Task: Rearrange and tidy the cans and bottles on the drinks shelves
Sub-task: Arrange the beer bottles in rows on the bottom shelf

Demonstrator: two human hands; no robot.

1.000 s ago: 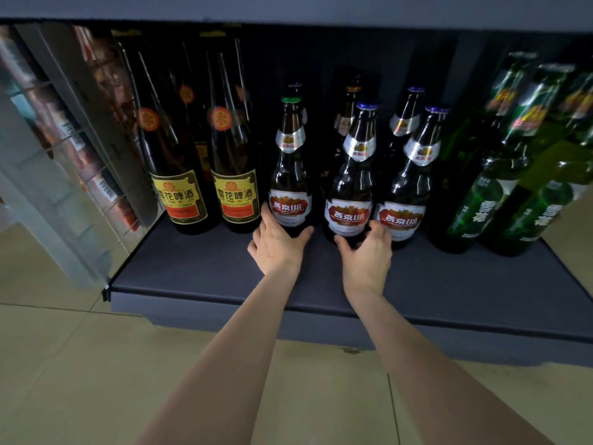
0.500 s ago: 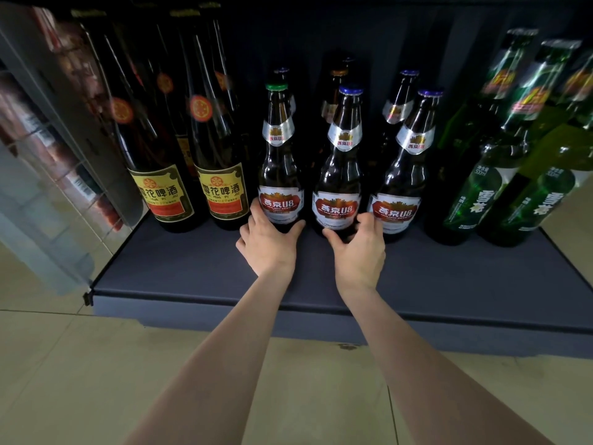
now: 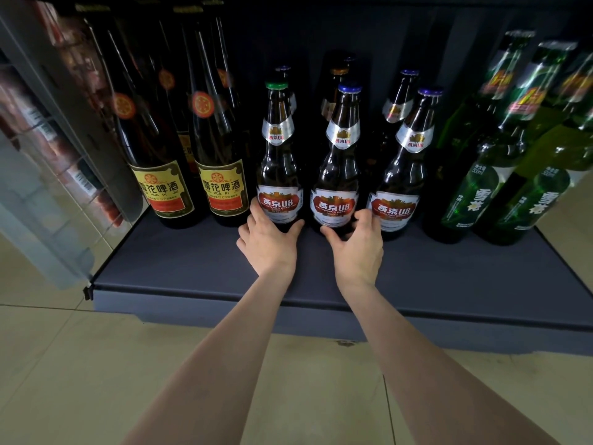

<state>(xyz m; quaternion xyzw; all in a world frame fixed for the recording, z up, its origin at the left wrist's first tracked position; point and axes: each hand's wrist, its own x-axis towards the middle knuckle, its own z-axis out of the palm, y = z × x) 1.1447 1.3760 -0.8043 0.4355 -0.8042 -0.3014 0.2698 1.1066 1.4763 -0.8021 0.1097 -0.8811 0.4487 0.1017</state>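
Dark shelf [image 3: 192,268]: left hand [image 3: 268,244] grips green-capped bottle [image 3: 278,175], right hand [image 3: 357,248] grips middle bottle [image 3: 337,181], probably squaring the front row.

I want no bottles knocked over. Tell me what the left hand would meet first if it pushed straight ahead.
The left hand already grips the green-capped bottle at its base. Pushed straight back, that bottle would probably meet the bottle behind it; the gap between them is unclear.

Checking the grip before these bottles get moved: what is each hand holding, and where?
The left hand grips the green-capped bottle at its base; the right hand grips the middle blue-capped bottle at its base.
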